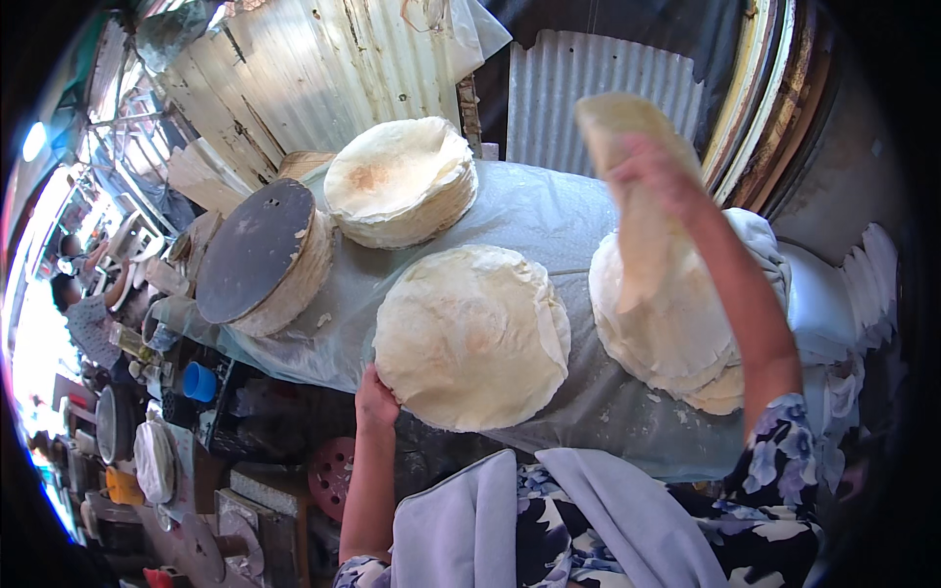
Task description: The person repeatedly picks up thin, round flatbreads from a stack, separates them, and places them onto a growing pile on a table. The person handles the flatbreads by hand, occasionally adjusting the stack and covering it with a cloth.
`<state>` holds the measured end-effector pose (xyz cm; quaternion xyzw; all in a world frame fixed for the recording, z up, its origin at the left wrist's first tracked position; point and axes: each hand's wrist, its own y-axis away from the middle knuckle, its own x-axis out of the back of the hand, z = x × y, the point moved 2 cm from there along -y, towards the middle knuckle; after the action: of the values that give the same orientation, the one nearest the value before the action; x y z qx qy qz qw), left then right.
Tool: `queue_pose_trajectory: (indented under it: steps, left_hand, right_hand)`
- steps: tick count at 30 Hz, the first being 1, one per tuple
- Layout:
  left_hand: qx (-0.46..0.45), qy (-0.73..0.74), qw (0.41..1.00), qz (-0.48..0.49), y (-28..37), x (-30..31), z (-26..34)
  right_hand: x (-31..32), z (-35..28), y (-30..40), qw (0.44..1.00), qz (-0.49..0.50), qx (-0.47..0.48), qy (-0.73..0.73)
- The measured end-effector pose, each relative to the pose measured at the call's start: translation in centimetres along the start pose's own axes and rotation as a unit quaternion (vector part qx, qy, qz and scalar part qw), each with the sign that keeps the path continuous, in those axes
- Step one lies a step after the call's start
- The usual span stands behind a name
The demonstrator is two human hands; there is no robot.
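Observation:
My left hand rests against the near left edge of a round stack of thin flatbread, its fingers partly hidden by the bread. Raised over the right side of the table, my right hand grips a folded flatbread, blurred and hanging down. Below it lies a second flatbread stack, partly covered by the hanging sheet and my forearm. A third, tall stack of flatbread stands at the back. To its left, a dark round board tops another pile.
A plastic sheet covers the table. Corrugated metal panels stand behind it, and curved boards lean at the right. White bundles lie beyond the right stack. Lower left are a blue cup and clutter; people appear farther left.

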<state>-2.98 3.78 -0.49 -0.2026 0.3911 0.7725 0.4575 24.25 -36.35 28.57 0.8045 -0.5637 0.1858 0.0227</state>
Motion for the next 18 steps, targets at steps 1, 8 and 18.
queue_pose_trajectory:
  steps: [1, 8, 18]
  left_hand:
    - [0.004, -0.002, 1.000, -0.020, -0.4, 0.7, 0.2]
    - [0.010, 0.018, 0.998, -0.059, 0.3, -2.5, 0.8]
    - [-0.045, -0.187, 0.981, -0.030, -0.3, -1.8, 1.9]
  right_hand:
    - [-4.0, -0.4, 1.1, 1.000, -0.005, -0.004, 0.031]
    - [-27.5, 8.3, 4.2, 0.974, -0.194, 0.024, 0.114]
    - [-38.6, 8.5, 9.6, 0.966, -0.210, -0.036, 0.144]
